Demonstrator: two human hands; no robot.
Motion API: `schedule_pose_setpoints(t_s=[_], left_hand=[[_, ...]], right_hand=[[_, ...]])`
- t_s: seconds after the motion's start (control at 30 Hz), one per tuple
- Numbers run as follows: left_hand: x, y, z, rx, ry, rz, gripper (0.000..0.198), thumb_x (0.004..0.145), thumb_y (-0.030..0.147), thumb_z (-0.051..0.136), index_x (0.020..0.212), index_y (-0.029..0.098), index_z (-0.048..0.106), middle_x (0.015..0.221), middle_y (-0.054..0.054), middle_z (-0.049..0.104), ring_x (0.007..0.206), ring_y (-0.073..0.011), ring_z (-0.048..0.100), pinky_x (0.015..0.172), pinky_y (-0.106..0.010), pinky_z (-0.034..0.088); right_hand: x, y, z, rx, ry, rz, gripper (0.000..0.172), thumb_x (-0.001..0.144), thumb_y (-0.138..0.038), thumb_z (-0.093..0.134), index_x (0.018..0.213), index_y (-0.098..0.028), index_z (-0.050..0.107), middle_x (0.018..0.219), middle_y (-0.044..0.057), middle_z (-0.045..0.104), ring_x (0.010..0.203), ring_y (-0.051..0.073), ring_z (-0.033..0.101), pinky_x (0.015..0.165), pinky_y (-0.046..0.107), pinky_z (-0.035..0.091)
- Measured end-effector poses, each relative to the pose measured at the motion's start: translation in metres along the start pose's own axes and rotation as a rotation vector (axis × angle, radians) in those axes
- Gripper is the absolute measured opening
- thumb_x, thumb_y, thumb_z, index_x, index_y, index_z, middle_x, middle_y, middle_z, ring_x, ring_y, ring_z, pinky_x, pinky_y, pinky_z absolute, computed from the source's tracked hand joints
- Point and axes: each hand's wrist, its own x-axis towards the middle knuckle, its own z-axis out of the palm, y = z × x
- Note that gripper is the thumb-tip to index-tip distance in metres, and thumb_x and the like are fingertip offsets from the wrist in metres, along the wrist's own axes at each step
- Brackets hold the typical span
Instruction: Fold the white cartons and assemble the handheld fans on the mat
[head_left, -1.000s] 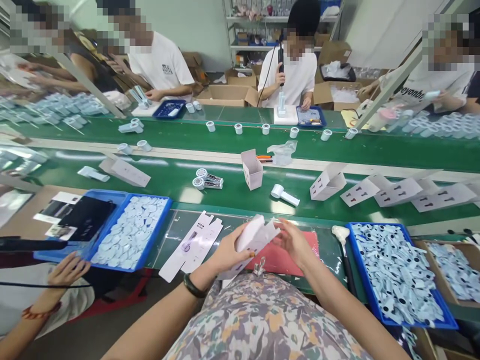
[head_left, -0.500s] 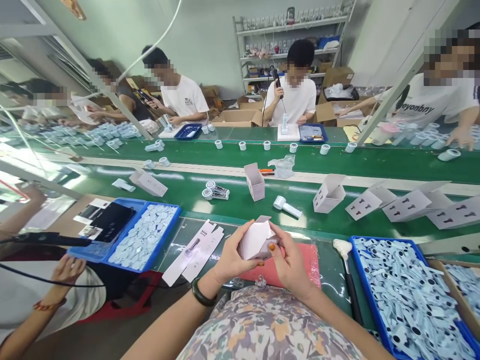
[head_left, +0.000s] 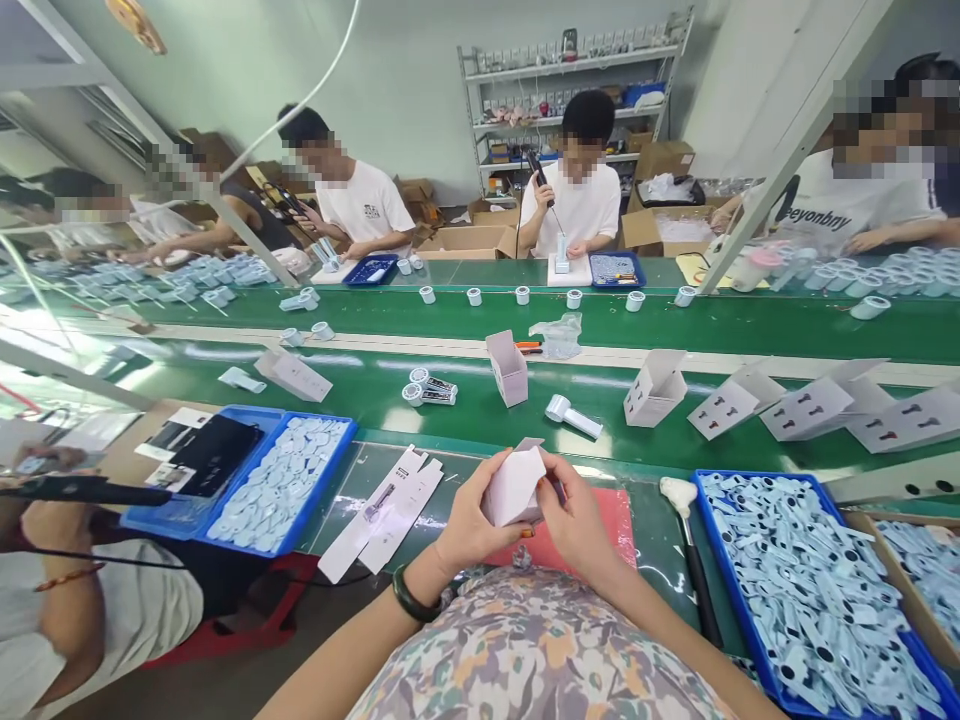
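Both my hands hold a small white cardboard carton [head_left: 514,487], folded into a closed, angular shape with one flap sticking up. My left hand [head_left: 469,525] grips its left side and my right hand [head_left: 577,525] cups its right side. A flat printed carton blank [head_left: 382,513] lies on the bench to the left of my left hand. Under and just right of my right hand is a red mat [head_left: 600,530]. A white-tipped tool with a black handle [head_left: 691,550] lies further right.
Blue trays of pale blue parts sit on both sides: left [head_left: 277,482], right [head_left: 795,590]. Beyond the bench, a green conveyor belt [head_left: 375,375] carries folded cartons and white devices. Co-workers sit across the belt, and another person's hand [head_left: 45,525] is at the left.
The carton has gone from an open, spread shape to a compact folded one. My right hand has closed on it from an open position. The view has shifted upward.
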Motion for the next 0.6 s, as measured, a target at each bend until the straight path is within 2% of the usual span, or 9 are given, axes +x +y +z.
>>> schedule_pose_setpoints(t_s=[0.07, 0.13, 0.17, 0.23, 0.3, 0.47, 0.6], left_hand=[[-0.001, -0.002, 0.0, 0.029, -0.023, 0.025, 0.098, 0.067, 0.053, 0.09, 0.15, 0.021, 0.049, 0.148, -0.017, 0.059, 0.132, -0.0381, 0.058, 0.116, -0.057, 0.045], [-0.002, -0.006, 0.0, 0.033, -0.034, 0.061, 0.1, 0.068, 0.056, 0.089, 0.153, 0.022, 0.048, 0.149, -0.018, 0.057, 0.134, -0.0388, 0.057, 0.116, -0.058, 0.044], [-0.003, -0.009, 0.0, 0.014, -0.035, 0.088, 0.1, 0.069, 0.058, 0.088, 0.154, 0.024, 0.047, 0.148, -0.018, 0.057, 0.133, -0.0386, 0.057, 0.115, -0.058, 0.044], [-0.004, -0.012, 0.002, -0.049, -0.028, 0.162, 0.093, 0.075, 0.062, 0.084, 0.155, 0.029, 0.047, 0.144, -0.015, 0.059, 0.127, -0.036, 0.059, 0.111, -0.057, 0.047], [-0.003, -0.014, 0.004, -0.095, -0.023, 0.244, 0.084, 0.08, 0.062, 0.08, 0.153, 0.035, 0.049, 0.138, -0.013, 0.061, 0.122, -0.0329, 0.061, 0.106, -0.056, 0.05], [0.004, -0.012, 0.004, -0.054, -0.083, 0.372, 0.071, 0.086, 0.053, 0.077, 0.151, 0.042, 0.051, 0.138, -0.012, 0.057, 0.122, -0.0321, 0.058, 0.103, -0.054, 0.05], [0.003, -0.008, 0.002, -0.082, -0.05, 0.397, 0.072, 0.089, 0.055, 0.073, 0.154, 0.044, 0.044, 0.141, -0.011, 0.054, 0.125, -0.0328, 0.056, 0.104, -0.053, 0.048]], right_hand=[[0.001, -0.001, -0.001, -0.099, 0.086, -0.06, 0.044, 0.091, -0.025, 0.058, 0.136, -0.029, 0.061, 0.142, 0.008, 0.06, 0.132, 0.026, 0.055, 0.112, 0.046, 0.046], [0.002, -0.001, -0.003, -0.113, 0.102, -0.102, 0.055, 0.088, -0.025, 0.063, 0.141, -0.03, 0.057, 0.154, 0.008, 0.051, 0.144, 0.026, 0.047, 0.119, 0.049, 0.041], [0.003, -0.001, -0.003, -0.082, 0.072, -0.111, 0.051, 0.089, -0.026, 0.064, 0.139, -0.03, 0.058, 0.153, 0.008, 0.053, 0.142, 0.026, 0.049, 0.118, 0.048, 0.043], [0.003, -0.001, -0.001, 0.014, 0.011, -0.125, 0.032, 0.094, -0.032, 0.063, 0.126, -0.028, 0.066, 0.141, 0.009, 0.064, 0.133, 0.025, 0.059, 0.112, 0.046, 0.049], [0.002, 0.0, 0.002, 0.087, 0.024, -0.141, 0.021, 0.1, -0.037, 0.059, 0.114, -0.027, 0.07, 0.131, 0.009, 0.07, 0.124, 0.024, 0.064, 0.107, 0.045, 0.053], [0.001, -0.006, 0.01, 0.115, 0.147, -0.118, 0.022, 0.103, -0.039, 0.057, 0.103, -0.027, 0.076, 0.129, 0.009, 0.072, 0.123, 0.024, 0.065, 0.105, 0.045, 0.053], [0.002, -0.011, 0.011, 0.111, 0.109, -0.068, 0.017, 0.098, -0.035, 0.062, 0.095, -0.026, 0.076, 0.129, 0.009, 0.071, 0.124, 0.024, 0.064, 0.102, 0.041, 0.055]])
